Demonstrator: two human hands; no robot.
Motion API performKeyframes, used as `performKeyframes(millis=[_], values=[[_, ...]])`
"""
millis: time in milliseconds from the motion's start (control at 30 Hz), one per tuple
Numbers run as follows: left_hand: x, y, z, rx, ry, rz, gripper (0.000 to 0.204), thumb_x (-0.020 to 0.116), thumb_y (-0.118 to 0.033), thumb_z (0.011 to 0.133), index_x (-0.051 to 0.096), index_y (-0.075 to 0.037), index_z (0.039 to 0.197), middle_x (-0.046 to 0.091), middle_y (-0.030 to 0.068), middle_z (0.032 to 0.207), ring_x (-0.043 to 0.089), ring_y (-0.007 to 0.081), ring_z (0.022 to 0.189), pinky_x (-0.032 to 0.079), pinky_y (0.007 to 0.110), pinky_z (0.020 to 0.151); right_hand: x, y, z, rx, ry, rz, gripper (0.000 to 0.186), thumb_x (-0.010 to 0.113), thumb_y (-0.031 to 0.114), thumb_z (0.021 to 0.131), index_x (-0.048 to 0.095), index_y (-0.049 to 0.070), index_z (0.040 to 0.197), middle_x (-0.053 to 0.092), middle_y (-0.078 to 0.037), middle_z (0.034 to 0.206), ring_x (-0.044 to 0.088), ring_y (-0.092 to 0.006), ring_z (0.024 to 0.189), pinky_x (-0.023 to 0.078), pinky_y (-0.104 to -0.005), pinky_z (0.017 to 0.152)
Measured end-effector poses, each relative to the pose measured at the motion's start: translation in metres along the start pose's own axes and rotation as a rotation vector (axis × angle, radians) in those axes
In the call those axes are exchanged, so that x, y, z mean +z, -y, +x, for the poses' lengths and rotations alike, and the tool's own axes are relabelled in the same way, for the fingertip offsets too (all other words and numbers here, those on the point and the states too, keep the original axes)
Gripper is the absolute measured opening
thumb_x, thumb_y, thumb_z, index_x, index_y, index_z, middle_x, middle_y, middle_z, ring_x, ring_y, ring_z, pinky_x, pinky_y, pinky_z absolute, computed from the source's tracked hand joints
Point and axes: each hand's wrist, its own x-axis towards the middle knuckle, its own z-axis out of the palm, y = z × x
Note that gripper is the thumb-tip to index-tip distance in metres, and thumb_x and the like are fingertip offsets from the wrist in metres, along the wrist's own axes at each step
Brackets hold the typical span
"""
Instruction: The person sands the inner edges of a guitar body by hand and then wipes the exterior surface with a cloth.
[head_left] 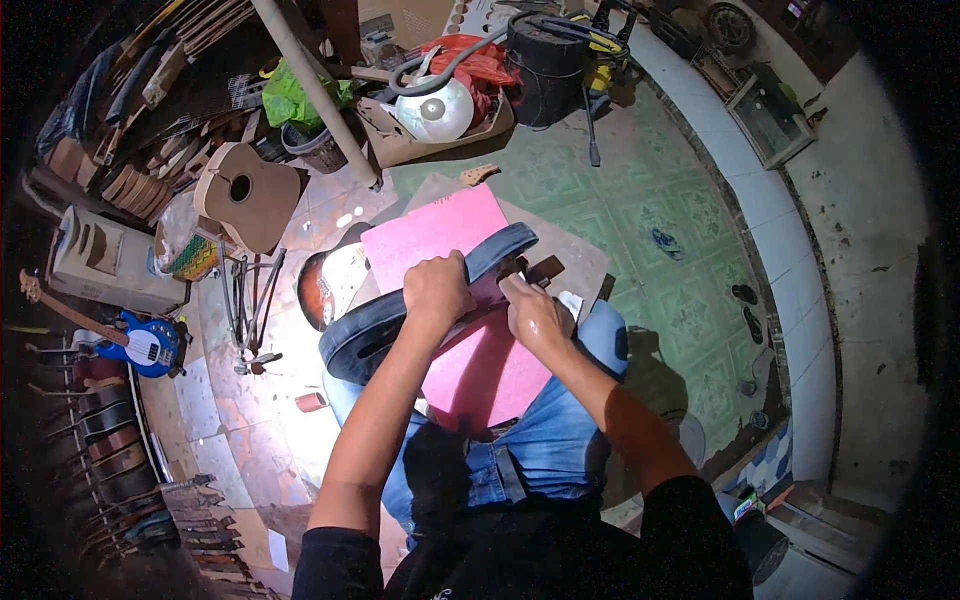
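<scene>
My left hand [435, 295] is closed on a long, dark curved piece [362, 330], possibly part of an instrument body, which lies tilted across my lap above a pink board [435, 222]. My right hand [535, 320] is closed at the piece's right side, holding a small pale object [519, 287] too hidden to name. Beside those fingers is a small brown block [545, 269]; whether I touch it I cannot tell. Part of a sunburst-coloured guitar body [313, 290] shows left of the board.
An unfinished wooden guitar [262, 210] stands at the left, near a blue bass guitar [150, 350] and racked guitar necks. A cardboard box [390, 140], black bucket [540, 85], pale pole [320, 100] and metal clamps [240, 310] surround me. Sandals [665, 243] lie on the right floor.
</scene>
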Motion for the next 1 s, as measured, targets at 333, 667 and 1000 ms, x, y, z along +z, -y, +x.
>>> performKeyframes(millis=[333, 667, 1000], values=[[0.012, 0.0, -0.002, -0.017, -0.013, -0.026, 0.051, 0.085, -0.032, 0.071, 0.065, -0.004, 0.109, 0.076, 0.02, 0.094, 0.075, 0.0367, 0.091, 0.06, 0.046, 0.079, -0.008, -0.014, 0.0, -0.013, 0.021, -0.04, 0.025, 0.054, 0.004, 0.087, 0.07, 0.008, 0.105, 0.069, -0.014, 0.107, 0.066, -0.0399, 0.092, 0.055, -0.052, 0.078], [0.009, -0.003, -0.003, -0.006, -0.043, -0.009, 0.043, 0.085, -0.022, 0.07, 0.066, -0.005, 0.105, 0.077, 0.0169, 0.091, 0.076, 0.0337, 0.088, 0.061, 0.043, 0.076, -0.012, -0.028, 0.002, 0.051, 0.0, -0.131, 0.028, 0.056, 0.004, 0.086, 0.069, 0.008, 0.111, 0.068, -0.01, 0.119, 0.066, -0.0357, 0.092, 0.054, -0.0481, 0.081], [0.005, -0.004, -0.002, -0.011, -0.036, 0.001, 0.042, 0.085, -0.024, 0.071, 0.066, -0.006, 0.104, 0.077, 0.0166, 0.091, 0.076, 0.0337, 0.088, 0.061, 0.043, 0.075, -0.016, -0.045, 0.011, 0.152, -0.127, -0.072, 0.033, 0.052, 0.001, 0.088, 0.072, 0.005, 0.115, 0.07, -0.018, 0.117, 0.067, -0.0419, 0.098, 0.054, -0.05, 0.087]])
